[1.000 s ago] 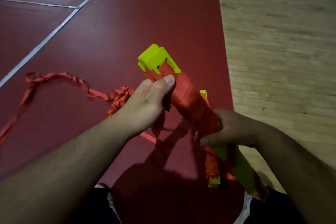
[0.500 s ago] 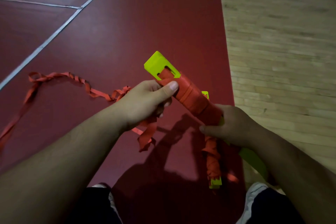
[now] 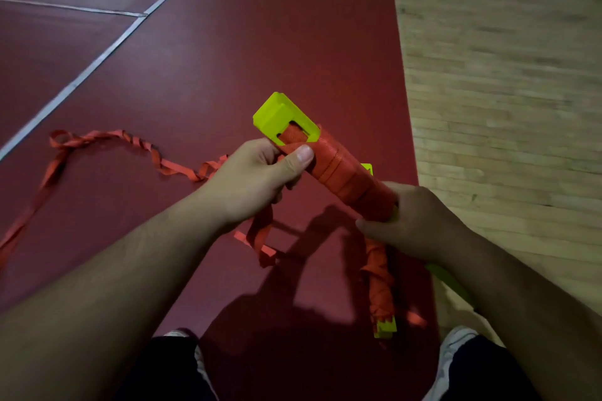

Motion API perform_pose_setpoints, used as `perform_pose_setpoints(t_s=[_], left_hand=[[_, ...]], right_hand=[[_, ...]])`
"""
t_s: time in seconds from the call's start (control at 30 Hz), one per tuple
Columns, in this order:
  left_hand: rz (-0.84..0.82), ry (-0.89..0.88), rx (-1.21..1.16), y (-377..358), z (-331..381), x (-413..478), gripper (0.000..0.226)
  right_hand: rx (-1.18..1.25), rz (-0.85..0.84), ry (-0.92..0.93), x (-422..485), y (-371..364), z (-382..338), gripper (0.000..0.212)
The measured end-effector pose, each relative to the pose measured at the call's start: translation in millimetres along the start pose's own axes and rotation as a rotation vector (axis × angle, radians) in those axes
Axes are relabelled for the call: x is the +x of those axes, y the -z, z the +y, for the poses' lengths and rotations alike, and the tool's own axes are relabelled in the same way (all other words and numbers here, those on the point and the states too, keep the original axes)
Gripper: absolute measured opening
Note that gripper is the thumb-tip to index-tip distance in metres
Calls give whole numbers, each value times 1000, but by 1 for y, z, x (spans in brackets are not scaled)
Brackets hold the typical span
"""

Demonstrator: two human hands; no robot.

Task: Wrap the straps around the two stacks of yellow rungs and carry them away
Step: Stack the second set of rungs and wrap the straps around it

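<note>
A dark red, smooth floor surface [image 3: 228, 58] takes up most of the view, and it is crossed at the upper left by thin white painted lines [image 3: 81, 75]. A pale wooden plank floor [image 3: 505, 91] is seen along its right edge.

Two bare forearms are stretched forward from the bottom of the view. A stack of bright yellow plastic rungs [image 3: 283, 114] is held tilted above the red surface, with its slotted yellow end up and away from the person. Its middle is covered by tight turns of a flat orange fabric strap [image 3: 345, 172]. The left hand [image 3: 257, 179] is curled round the upper part of this stack, with its thumb pressed flat on the strap just below the yellow end. The lower part is gripped by the right hand [image 3: 413, 221], whose fingers are wrapped round it.

The loose tail of the strap [image 3: 97, 137] is trailed in twists across the red surface to the far left.

A second strap-wrapped yellow stack [image 3: 379, 277] is laid on the red surface below the right hand, near a white-soled shoe [image 3: 456, 338].
</note>
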State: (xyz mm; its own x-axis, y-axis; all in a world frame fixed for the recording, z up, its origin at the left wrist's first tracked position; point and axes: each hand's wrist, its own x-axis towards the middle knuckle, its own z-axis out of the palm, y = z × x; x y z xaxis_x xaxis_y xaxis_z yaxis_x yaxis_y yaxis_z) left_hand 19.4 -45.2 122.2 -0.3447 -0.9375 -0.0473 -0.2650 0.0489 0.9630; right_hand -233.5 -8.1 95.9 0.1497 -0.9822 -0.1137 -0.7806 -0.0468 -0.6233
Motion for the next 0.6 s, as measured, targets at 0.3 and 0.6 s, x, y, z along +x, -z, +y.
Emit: perform_pose_setpoints(t_s=[0.3,0.6], left_hand=[[122,172,-85,-32,-3,-3,50],[191,260,-208,-32,0,0,58]], right_hand=[[-110,65,-55,-6,-7,2,34],[-236,93,-44,-3,-8,-7,36]])
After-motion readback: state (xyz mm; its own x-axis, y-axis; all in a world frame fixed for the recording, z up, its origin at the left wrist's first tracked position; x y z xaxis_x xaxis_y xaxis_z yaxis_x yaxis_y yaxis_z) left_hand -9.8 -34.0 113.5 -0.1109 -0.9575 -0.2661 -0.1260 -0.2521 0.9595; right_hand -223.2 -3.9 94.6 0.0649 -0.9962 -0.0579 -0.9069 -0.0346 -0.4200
